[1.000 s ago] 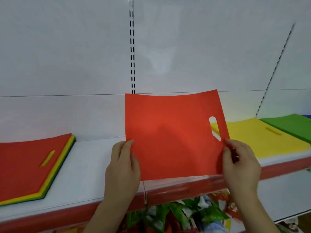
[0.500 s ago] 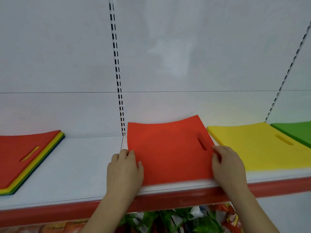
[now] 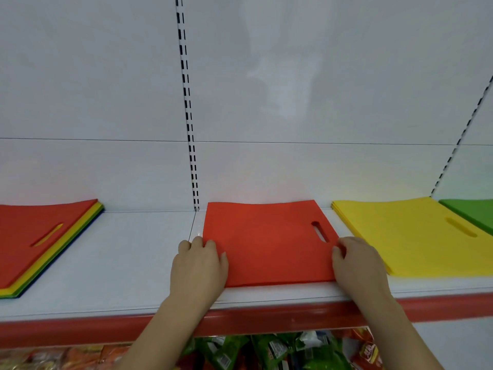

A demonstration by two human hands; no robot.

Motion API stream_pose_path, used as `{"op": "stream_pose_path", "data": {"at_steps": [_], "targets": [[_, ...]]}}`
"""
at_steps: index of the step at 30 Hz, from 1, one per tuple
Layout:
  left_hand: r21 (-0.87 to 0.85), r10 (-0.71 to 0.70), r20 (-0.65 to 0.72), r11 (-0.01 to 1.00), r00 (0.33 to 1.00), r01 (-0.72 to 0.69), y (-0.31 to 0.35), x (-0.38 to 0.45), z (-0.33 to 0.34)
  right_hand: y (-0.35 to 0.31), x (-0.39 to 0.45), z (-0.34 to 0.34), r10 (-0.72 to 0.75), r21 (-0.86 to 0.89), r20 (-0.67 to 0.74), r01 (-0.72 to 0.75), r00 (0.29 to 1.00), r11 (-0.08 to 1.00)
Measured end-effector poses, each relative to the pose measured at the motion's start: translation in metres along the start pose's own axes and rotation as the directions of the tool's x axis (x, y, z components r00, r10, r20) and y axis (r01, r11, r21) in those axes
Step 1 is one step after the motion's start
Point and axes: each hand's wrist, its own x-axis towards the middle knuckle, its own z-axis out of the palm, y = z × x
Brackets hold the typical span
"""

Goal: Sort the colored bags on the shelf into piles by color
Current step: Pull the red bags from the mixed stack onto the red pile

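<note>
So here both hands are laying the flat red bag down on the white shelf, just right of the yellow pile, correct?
Not quite. In the head view the flat red bag, held at its edges by the left hand and right hand, lies on the white shelf just left of the yellow pile, not right of it.

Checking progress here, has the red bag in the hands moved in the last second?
Yes. The red bag came down from upright and lies flat on the shelf.
</note>
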Motion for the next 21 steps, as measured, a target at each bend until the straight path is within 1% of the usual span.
{"op": "stream_pose_path", "data": {"at_steps": [5, 9, 11, 13, 15, 16, 18, 21], "targets": [[-0.045, -0.042, 0.056, 0.998, 0.998, 0.044, 0.0, 0.003, -0.004, 0.0, 0.001, 0.001, -0.003, -0.042, 0.018, 0.004, 1.0, 0.999], [-0.029, -0.076, 0.123, 0.996, 0.989, 0.08, 0.0, 0.004, -0.008, 0.0, 0.001, 0.003, -0.013, -0.036, 0.018, 0.014, 1.0, 0.999], [-0.062, -0.081, 0.138, 0.994, 0.987, 0.09, -0.001, 0.003, -0.011, 0.0, -0.002, 0.004, -0.005, -0.021, -0.034, 0.004, 0.999, 1.0], [-0.127, -0.089, 0.09, 0.987, 0.992, 0.1, -0.004, 0.0, -0.015, -0.005, -0.009, 0.003, -0.013, -0.006, -0.139, 0.013, 0.99, 1.0], [-0.182, -0.086, -0.022, 0.98, 0.996, 0.08, -0.008, -0.004, -0.021, -0.018, -0.019, 0.0, -0.068, 0.027, -0.238, 0.077, 0.969, 0.997], [-0.192, -0.07, -0.083, 0.98, 0.994, 0.052, -0.012, -0.007, -0.023, -0.028, -0.025, -0.001, -0.107, 0.044, -0.266, 0.123, 0.958, 0.991], [-0.177, -0.043, -0.167, 0.984, 0.985, 0.013, -0.024, -0.01, -0.027, -0.049, -0.035, 0.001, -0.165, 0.072, -0.279, 0.192, 0.946, 0.979], [-0.16, -0.034, -0.201, 0.987, 0.979, 0.001, -0.048, -0.015, -0.039, -0.085, -0.052, 0.01, -0.248, 0.08, -0.281, 0.28, 0.927, 0.957]]}}
